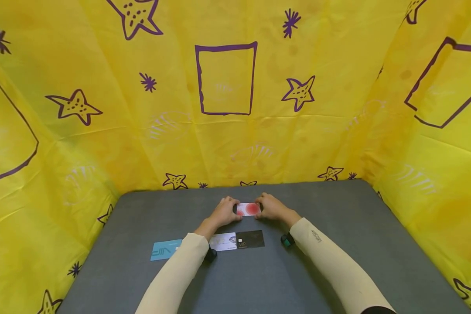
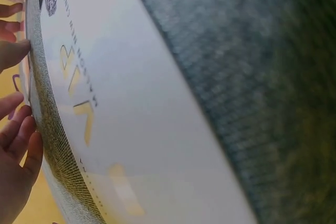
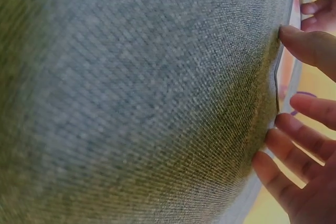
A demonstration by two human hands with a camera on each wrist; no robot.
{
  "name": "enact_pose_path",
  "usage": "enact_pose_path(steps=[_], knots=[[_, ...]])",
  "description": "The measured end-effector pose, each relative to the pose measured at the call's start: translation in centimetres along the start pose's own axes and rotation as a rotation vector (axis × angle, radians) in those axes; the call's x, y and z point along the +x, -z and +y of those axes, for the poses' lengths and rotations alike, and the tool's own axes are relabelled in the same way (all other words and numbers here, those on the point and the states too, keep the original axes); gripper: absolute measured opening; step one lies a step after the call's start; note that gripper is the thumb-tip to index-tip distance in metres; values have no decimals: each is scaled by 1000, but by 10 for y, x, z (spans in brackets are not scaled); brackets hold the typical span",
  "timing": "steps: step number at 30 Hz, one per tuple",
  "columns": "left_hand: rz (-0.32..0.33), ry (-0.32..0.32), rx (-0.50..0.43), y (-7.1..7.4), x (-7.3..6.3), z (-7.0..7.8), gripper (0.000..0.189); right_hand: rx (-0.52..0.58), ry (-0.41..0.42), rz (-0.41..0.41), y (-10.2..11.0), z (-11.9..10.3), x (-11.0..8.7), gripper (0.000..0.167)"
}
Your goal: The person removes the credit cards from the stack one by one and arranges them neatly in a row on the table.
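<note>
yellow star-print cloth [image 1: 161, 148] behind a gray table [image 1: 318, 279]. the red-and-white card [image 1: 249, 209] is at lower middle of the frame, smack between the left hand [image 1: 224, 212] pinching its left end and the right hand [image 1: 274, 206] pinching its right.

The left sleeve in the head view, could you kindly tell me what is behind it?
A blue card and a white card show on either side of the left sleeve, on the gray table; the stretch between them is covered.
</note>
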State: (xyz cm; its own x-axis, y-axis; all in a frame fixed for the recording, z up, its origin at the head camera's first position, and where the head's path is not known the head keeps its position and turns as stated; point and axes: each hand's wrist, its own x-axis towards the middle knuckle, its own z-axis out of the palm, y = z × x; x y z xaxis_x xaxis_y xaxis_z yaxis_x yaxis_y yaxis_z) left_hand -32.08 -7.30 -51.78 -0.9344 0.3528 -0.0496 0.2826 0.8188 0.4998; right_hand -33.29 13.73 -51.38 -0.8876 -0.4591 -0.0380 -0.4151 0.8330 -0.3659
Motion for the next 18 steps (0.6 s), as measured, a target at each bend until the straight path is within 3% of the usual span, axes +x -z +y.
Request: enact_pose_path(steps=[18], knots=[[25,-24,22,-3,5,-2,59,-22,-3,-48,5,-4,6,46]])
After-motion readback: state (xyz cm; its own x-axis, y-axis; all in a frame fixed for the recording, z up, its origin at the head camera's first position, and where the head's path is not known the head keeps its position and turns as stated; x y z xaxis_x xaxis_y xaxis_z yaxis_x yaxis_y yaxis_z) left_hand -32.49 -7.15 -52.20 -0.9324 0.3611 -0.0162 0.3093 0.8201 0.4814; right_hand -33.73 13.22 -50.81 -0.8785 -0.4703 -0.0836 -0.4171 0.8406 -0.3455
